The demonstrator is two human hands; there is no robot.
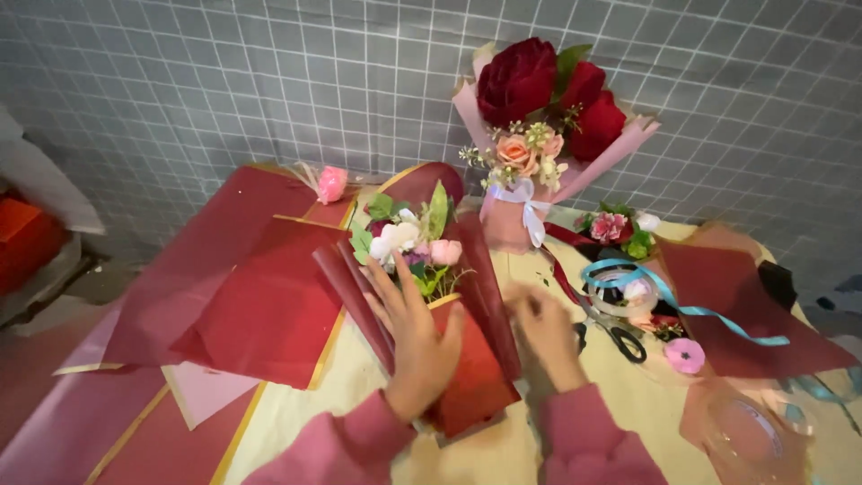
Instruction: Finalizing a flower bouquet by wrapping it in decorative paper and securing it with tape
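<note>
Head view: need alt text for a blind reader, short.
A person's left hand presses on a small bouquet wrapped in dark red paper on a table, while the right hand, blurred, is at the wrap's right edge. A finished rose bouquet stands behind against a tiled wall; red paper sheets, scissors and blue ribbon lie around.

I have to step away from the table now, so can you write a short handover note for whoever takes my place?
Left hand: flat on the small bouquet, pressing its dark red wrapping paper.
Right hand: at the wrap's right edge; motion-blurred, grip unclear.
Nearby: scissors, blue ribbon, spare red sheets; a finished bouquet stands against the wall.
Done: flowers sit in the paper, sides folded in.
Left: the wrap shows no ribbon or tie yet.
</note>
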